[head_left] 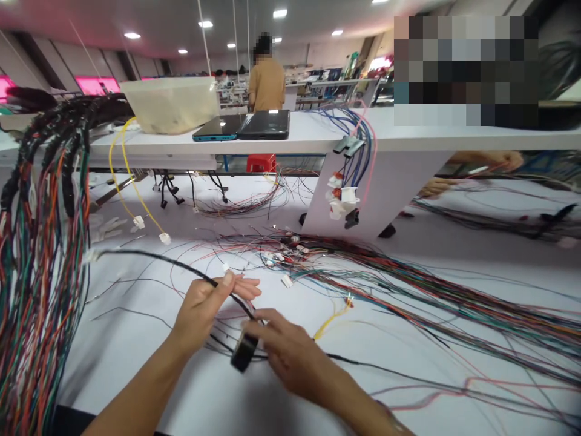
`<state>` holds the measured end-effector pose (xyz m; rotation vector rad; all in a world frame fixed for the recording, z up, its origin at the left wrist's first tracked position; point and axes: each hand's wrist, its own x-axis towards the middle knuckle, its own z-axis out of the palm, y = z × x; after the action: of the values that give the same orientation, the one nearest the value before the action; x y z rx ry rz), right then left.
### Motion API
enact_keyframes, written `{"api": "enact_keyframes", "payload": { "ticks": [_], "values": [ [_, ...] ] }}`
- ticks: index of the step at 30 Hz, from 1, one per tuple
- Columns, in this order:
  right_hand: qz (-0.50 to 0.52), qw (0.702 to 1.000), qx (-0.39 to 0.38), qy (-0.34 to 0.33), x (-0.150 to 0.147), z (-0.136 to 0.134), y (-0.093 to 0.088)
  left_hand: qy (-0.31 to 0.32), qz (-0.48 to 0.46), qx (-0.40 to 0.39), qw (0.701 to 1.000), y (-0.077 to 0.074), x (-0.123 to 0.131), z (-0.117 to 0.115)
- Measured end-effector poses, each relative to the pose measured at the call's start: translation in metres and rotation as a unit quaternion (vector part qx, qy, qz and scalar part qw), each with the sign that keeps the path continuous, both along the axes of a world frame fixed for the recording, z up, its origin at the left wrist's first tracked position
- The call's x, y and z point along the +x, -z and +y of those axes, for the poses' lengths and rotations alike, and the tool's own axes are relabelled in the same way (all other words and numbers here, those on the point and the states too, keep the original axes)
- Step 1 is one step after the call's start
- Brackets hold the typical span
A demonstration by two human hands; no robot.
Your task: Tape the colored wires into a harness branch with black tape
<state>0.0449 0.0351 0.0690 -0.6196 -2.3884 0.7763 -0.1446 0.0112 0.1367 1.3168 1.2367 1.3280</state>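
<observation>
A black tape-wrapped cable (pixel 167 259) runs from a white connector (pixel 93 255) on the left to both hands. My left hand (pixel 206 303) pinches it between the thumb and the fingers, whose tips stretch out to the right. Close beside it, my right hand (pixel 285 351) is closed at the cable with a roll of black tape (pixel 245 348) hanging at its fingers. The roll is slightly blurred, and the right fingertips partly hide where it meets the cable. Thin dark wires pass beneath both hands on the white table (pixel 190 393).
A thick bundle of loose wires (pixel 408 278) crosses the table to the right. Many taped harnesses (pixel 59 181) hang at the left. On the shelf (pixel 308 142) stand a plastic bin (pixel 170 106) and two phones (pixel 263 124). Another person's hands (pixel 481 160) work beyond the panel.
</observation>
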Motion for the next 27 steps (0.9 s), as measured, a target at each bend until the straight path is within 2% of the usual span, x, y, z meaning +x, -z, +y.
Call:
{"api": "enact_keyframes", "payload": {
  "ticks": [1, 3, 5, 8, 10, 12, 13, 14, 15, 17, 19, 21, 24, 26, 27],
  "values": [
    [-0.024, 0.997, 0.066, -0.028, -0.007, -0.005, -0.002, 0.006, 0.0, -0.001, 1.0, -0.003, 0.002, 0.002],
    [-0.056, 0.986, 0.15, -0.043, -0.017, -0.012, -0.005, 0.003, -0.006, -0.009, 1.0, -0.008, 0.004, 0.005],
    [-0.038, 0.984, 0.171, -0.032, -0.019, -0.013, -0.004, -0.016, -0.021, -0.025, 0.999, -0.008, 0.002, 0.005],
    [0.074, 0.991, 0.11, 0.024, -0.006, -0.004, 0.004, -0.055, -0.073, -0.036, 0.995, -0.001, -0.005, 0.001],
    [0.138, 0.983, 0.01, 0.119, 0.007, 0.005, 0.011, -0.078, -0.115, -0.043, 0.989, 0.004, -0.009, -0.001],
    [0.143, 0.962, -0.106, 0.207, 0.018, 0.012, 0.016, -0.085, -0.135, -0.047, 0.986, 0.007, -0.01, -0.001],
    [0.132, 0.952, -0.155, 0.228, 0.022, 0.014, 0.017, -0.082, -0.132, -0.047, 0.987, 0.007, -0.009, 0.0],
    [0.117, 0.952, -0.177, 0.222, 0.023, 0.014, 0.018, -0.076, -0.122, -0.043, 0.989, 0.005, -0.007, 0.002],
    [0.101, 0.962, -0.166, 0.19, 0.022, 0.012, 0.018, -0.067, -0.109, -0.036, 0.991, 0.002, -0.005, 0.004],
    [0.068, 0.99, -0.079, 0.098, 0.015, 0.005, 0.017, -0.039, -0.079, -0.022, 0.996, -0.006, 0.001, 0.011],
    [0.035, 0.998, 0.038, 0.028, 0.005, -0.003, 0.017, -0.015, -0.06, -0.004, 0.998, -0.013, 0.007, 0.017],
    [0.01, 0.993, 0.117, 0.022, -0.004, -0.008, 0.018, -0.03, -0.059, 0.019, 0.998, -0.013, 0.013, 0.02],
    [0.034, 0.988, 0.141, 0.052, -0.01, -0.009, 0.022, -0.025, -0.062, -0.014, 0.998, 0.008, 0.023, 0.014],
    [0.071, 0.988, 0.133, 0.039, -0.007, -0.007, 0.026, 0.04, -0.066, -0.105, 0.991, 0.031, 0.032, 0.004],
    [0.091, 0.989, 0.117, 0.027, -0.004, -0.007, 0.027, 0.042, -0.075, -0.131, 0.988, 0.042, 0.036, -0.001]
  ]
}}
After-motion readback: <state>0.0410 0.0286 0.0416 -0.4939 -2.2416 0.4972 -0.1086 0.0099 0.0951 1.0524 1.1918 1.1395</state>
